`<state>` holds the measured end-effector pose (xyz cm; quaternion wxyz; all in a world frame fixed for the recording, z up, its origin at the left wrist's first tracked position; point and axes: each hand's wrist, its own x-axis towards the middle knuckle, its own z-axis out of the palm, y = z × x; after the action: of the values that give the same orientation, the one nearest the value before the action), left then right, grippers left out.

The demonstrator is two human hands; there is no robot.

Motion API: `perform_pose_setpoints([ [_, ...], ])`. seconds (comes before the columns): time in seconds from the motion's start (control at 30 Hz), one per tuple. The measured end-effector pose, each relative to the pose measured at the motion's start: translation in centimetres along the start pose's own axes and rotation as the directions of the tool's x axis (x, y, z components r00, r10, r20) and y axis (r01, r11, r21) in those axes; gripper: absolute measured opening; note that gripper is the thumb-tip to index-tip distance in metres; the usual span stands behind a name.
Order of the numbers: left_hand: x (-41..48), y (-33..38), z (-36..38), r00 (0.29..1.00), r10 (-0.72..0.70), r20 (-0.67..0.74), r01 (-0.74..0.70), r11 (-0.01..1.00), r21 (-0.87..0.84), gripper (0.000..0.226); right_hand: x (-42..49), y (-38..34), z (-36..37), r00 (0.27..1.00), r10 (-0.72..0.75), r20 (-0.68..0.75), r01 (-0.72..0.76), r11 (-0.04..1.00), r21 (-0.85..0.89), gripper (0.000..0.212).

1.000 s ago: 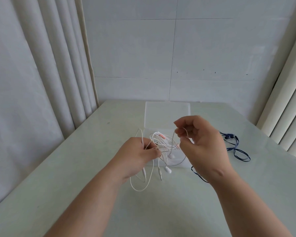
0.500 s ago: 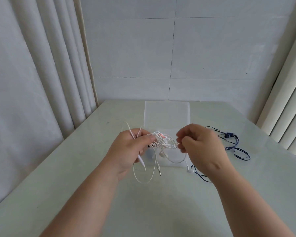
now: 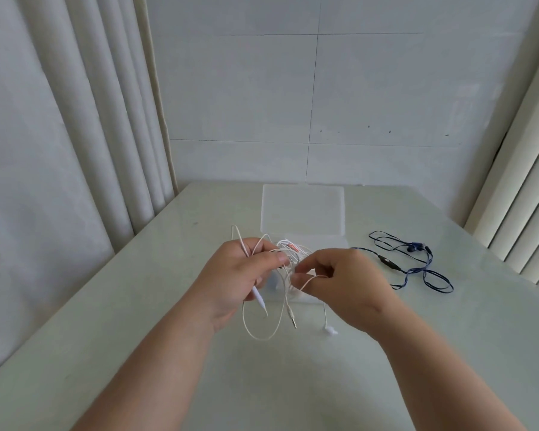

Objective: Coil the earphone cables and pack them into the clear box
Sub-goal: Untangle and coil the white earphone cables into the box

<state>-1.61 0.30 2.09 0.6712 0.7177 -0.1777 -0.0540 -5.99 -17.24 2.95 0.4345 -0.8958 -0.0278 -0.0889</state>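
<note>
A tangled white earphone cable (image 3: 282, 306) hangs between both hands above the table. My left hand (image 3: 237, 281) grips a bunch of its loops, with the inline remote and the plug dangling below. My right hand (image 3: 346, 284) pinches a strand of the same cable; one earbud hangs down near the tabletop. Behind the hands the clear box (image 3: 302, 213) lies open, its lid flat toward the wall; its near part is hidden by my hands. A dark blue earphone cable (image 3: 417, 262) lies loose on the table to the right of the box.
The pale green table (image 3: 137, 321) stands in a corner, with white curtains (image 3: 75, 119) along its left edge, a white wall behind it and vertical blinds (image 3: 526, 181) at the right.
My right hand has come down and toward the left hand with its strand. My left hand has turned, and a longer loop and the earbud now hang lower.
</note>
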Motion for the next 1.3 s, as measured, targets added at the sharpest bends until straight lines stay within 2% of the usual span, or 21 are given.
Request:
perform_pose_setpoints([
  [0.3,-0.3,0.4,0.0,1.000,0.000,0.006,0.000,1.000,-0.025,0.021,-0.2,-0.3,0.3,1.000,0.011,-0.012,-0.011,1.000,0.007,0.015],
  [0.4,-0.1,0.4,-0.5,0.987,0.024,-0.156,-0.018,0.999,0.042,0.024,-0.1,-0.4,-0.8,0.994,0.096,-0.056,-0.094,0.995,0.035,0.018],
  [0.53,0.4,0.2,-1.6,0.928,0.117,-0.355,-0.079,0.990,0.118,0.024,0.1,-0.4,-2.1,0.965,0.212,-0.155,-0.202,0.976,0.080,0.028],
  [0.6,0.5,0.0,-2.0,0.894,0.154,-0.420,-0.102,0.984,0.143,0.023,0.0,-0.4,-2.6,0.960,0.256,-0.114,-0.259,0.966,-0.018,0.026],
  [0.7,0.7,-0.1,-2.6,0.866,0.164,-0.472,-0.124,0.986,0.114,0.025,-0.2,-0.4,-3.2,0.936,0.348,0.053,-0.332,0.924,-0.192,0.027],
  [0.8,0.7,0.1,-2.6,0.888,0.132,-0.440,-0.128,0.991,0.039,0.026,-0.4,-0.3,-3.3,0.902,0.394,0.175,-0.319,0.883,-0.343,0.029],
  [0.93,0.5,0.2,-2.2,0.926,0.131,-0.355,-0.140,0.990,-0.001,0.027,-0.5,0.4,-3.1,0.925,0.334,0.183,-0.208,0.846,-0.492,0.020],
  [0.97,0.4,0.3,-2.1,0.936,0.136,-0.324,-0.147,0.989,-0.010,0.025,-0.6,0.4,-3.0,0.926,0.319,0.201,-0.192,0.859,-0.475,0.019],
  [1.1,0.2,0.4,-1.8,0.967,0.136,-0.215,-0.145,0.989,-0.024,0.026,-0.9,0.1,-2.8,0.927,0.232,0.295,-0.130,0.935,-0.329,0.055],
  [1.3,-0.2,0.5,-1.7,0.992,0.108,-0.065,-0.116,0.983,-0.140,0.025,-0.5,-0.3,0.3,0.989,-0.009,0.144,0.013,1.000,-0.028,0.072],
])
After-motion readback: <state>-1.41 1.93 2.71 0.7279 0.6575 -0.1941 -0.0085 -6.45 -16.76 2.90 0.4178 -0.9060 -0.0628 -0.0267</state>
